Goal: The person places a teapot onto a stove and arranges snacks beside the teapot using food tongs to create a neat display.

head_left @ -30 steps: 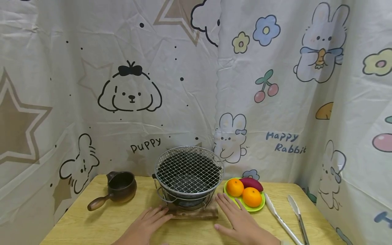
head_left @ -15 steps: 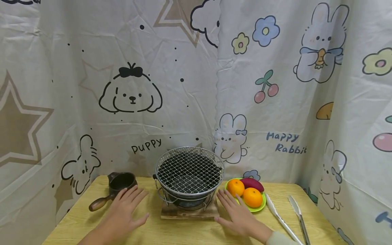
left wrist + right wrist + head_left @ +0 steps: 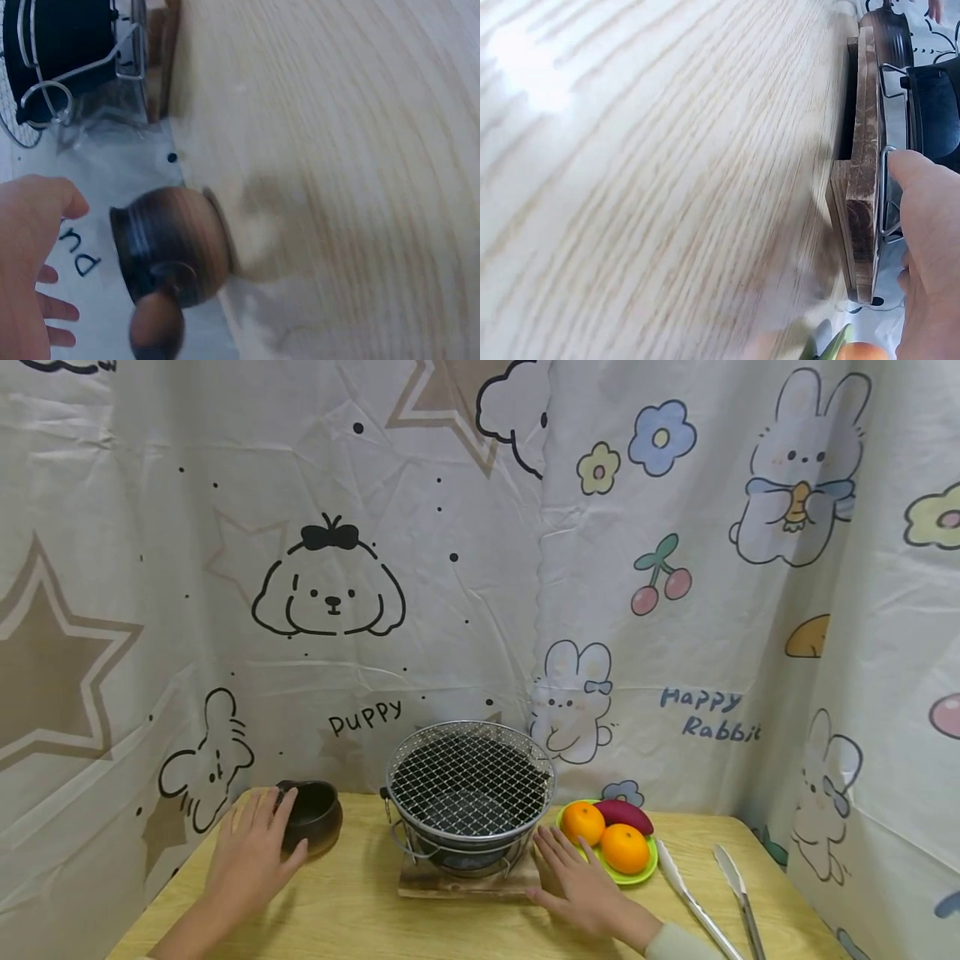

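A dark brown saucepan (image 3: 326,839) stands at the table's left; its wooden handle (image 3: 156,330) shows in the left wrist view. Over the handle side hovers my left hand (image 3: 251,852), fingers spread, apart from the pan in the left wrist view. A round tabletop grill with a wire mesh (image 3: 468,785) sits on a wooden board (image 3: 427,887) at the centre. Beside the board's right end is my right hand (image 3: 581,877), fingers straight, holding nothing; whether it touches the board I cannot tell.
Right of the grill, a green plate (image 3: 651,868) bears two oranges (image 3: 626,848) and a purple oblong vegetable (image 3: 624,816). Metal tongs (image 3: 693,897) lie spread farther right. A printed curtain (image 3: 465,610) hangs behind the table (image 3: 360,918).
My left hand has left the board's left end and moved left and up to the saucepan, now covering its handle in the head view. The right hand stays near the board.
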### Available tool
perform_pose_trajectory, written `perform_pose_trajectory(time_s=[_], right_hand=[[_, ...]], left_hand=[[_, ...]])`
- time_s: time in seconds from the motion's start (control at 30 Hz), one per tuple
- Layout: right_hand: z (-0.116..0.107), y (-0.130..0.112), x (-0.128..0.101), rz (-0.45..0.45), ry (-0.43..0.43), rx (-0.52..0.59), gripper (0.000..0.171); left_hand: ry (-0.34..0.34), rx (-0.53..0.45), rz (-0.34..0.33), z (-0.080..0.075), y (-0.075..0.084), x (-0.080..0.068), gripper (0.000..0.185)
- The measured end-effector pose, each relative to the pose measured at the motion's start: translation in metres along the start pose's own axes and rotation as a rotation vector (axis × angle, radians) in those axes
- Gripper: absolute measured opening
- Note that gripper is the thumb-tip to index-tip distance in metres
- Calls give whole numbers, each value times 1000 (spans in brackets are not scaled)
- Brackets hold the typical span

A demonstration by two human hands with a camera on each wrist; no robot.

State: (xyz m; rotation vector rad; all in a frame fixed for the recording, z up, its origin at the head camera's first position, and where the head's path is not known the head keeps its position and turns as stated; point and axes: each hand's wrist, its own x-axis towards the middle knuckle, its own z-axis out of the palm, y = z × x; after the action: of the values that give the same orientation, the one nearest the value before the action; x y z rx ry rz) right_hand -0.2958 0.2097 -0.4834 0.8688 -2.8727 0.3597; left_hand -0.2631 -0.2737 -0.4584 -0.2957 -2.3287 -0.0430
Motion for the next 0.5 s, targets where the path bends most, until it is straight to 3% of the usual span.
perform_pose_trajectory(time_s=[0.3,0.43,0.5], right_hand=[[5,0,2,-20,7,-15,79],[7,1,2,-29,7,-17,79],[11,4,3,-33,7,-19,79]], left_hand=[[-120,47,-118,6,-17,-12,76],[-242,24,-196,4,-18,-13,75],[-271,13,-209,5,-19,-14,74]])
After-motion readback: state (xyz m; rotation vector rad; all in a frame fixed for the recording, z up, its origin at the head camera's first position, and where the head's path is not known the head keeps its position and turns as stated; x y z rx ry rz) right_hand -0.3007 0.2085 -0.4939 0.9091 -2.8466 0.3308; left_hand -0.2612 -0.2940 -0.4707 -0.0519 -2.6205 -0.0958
